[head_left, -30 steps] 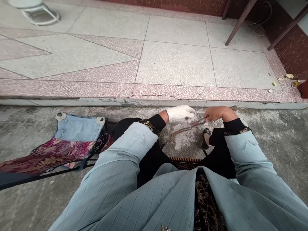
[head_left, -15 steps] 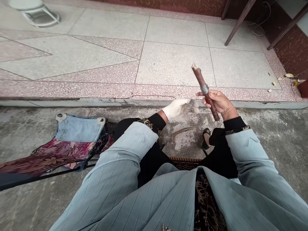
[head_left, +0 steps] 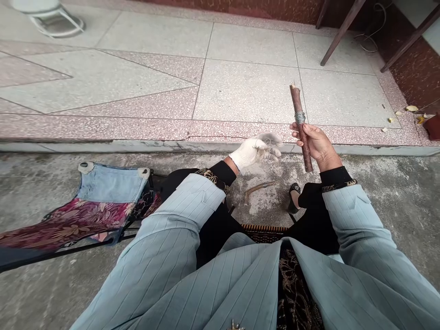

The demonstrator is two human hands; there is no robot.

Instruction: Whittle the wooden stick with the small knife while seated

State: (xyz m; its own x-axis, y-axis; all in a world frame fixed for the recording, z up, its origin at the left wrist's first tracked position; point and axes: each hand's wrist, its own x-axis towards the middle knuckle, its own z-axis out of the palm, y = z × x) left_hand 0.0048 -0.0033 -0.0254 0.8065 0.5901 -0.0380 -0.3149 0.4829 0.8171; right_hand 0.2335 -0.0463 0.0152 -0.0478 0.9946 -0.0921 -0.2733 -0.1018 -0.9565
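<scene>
Fingers (head_left: 299,143) of the bare right hand (head_left: 319,143) grip the lower half of a reddish-brown, bark-covered stick (head_left: 296,98), held nearly upright, silvery wire (head_left: 299,117) wound round it just above the grasp. To the left, apart from it, the left hand (head_left: 252,152) in a white knitted glove has its fingers parted and loosely curled. Nearer, a thinner, bent brown stick (head_left: 256,187) lies on rough grey concrete (head_left: 395,197). Farther left stands a denim-and-floral cloth seat (head_left: 108,183); a pale speckled tile step (head_left: 252,96) stretches across the far side.
</scene>
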